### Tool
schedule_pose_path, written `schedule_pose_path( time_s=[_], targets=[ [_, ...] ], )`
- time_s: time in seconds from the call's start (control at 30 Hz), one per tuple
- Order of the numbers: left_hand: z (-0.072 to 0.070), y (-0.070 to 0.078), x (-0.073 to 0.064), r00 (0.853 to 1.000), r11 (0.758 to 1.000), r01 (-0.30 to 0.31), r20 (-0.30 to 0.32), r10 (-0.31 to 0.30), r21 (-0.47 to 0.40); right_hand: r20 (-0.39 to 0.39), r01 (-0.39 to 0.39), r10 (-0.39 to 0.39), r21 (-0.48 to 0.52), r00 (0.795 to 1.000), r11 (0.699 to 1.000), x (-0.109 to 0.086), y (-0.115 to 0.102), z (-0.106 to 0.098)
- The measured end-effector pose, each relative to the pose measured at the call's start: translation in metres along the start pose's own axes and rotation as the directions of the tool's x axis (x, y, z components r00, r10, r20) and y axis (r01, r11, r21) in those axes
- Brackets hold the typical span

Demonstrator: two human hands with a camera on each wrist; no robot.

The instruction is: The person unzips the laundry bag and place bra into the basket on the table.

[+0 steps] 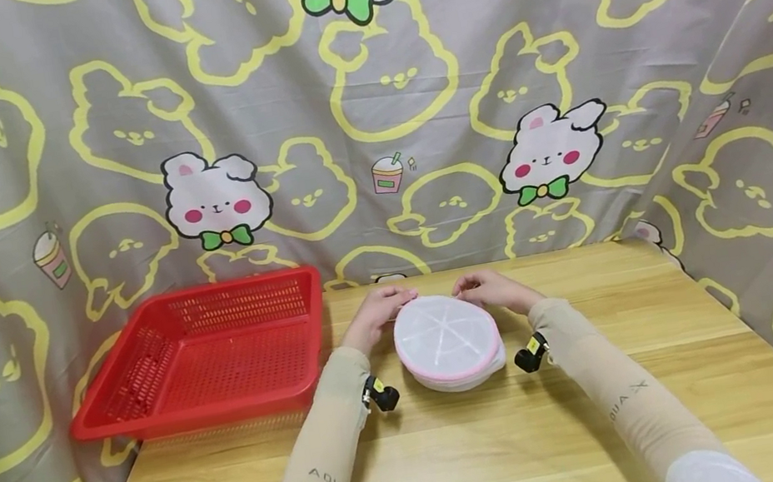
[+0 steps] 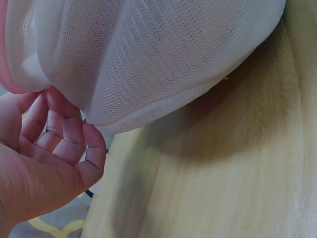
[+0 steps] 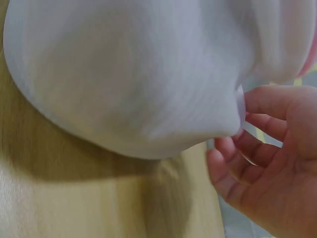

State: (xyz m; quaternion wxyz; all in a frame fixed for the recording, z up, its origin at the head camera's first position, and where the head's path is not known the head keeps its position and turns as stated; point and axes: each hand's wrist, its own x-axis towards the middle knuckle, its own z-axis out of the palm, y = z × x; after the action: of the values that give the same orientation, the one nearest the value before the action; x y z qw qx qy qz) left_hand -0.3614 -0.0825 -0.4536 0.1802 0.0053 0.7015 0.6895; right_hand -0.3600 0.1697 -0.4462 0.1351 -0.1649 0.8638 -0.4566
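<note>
A round white mesh laundry bag (image 1: 447, 337) with pink trim stands on the table between both hands, its flat top tilted toward me. At its far left side my left hand (image 1: 379, 314) pinches the mesh. In the left wrist view, the thumb and curled fingers of the left hand (image 2: 59, 144) meet at the bag's edge below the pink trim. My right hand (image 1: 496, 291) is at the far right side. Close up, the right hand (image 3: 277, 148) pinches a fold of the white mesh (image 3: 133, 84) between thumb and fingers. Whatever the bag contains is hidden.
On the left stands a red plastic basket (image 1: 313, 354) with perforated walls, partly over the table's left edge. The wooden table (image 1: 467, 464) ends at a patterned grey curtain (image 1: 407, 128) behind and at the sides. Small black cameras (image 1: 384, 395) sit on both wrists.
</note>
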Motion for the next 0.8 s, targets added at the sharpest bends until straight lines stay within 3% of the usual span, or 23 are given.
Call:
schedule_pose_path(
  time_s=[0.2,0.53,0.8],
  targets=[
    [0.002,0.0,0.002,1.0,1.0,-0.01,0.0,0.01,-0.02,-0.021,0.016,-0.016,-0.001,1.0,1.0,-0.001,-0.012,-0.004],
    [0.007,0.002,0.003,1.0,1.0,-0.025,-0.015,0.025,-0.008,0.099,-0.032,0.035,-0.029,0.994,0.999,0.004,-0.02,-0.004],
    [0.008,0.003,0.002,1.0,1.0,-0.026,-0.01,0.027,0.015,0.102,-0.008,0.011,-0.031,0.995,0.999,0.002,-0.019,-0.004]
  ],
)
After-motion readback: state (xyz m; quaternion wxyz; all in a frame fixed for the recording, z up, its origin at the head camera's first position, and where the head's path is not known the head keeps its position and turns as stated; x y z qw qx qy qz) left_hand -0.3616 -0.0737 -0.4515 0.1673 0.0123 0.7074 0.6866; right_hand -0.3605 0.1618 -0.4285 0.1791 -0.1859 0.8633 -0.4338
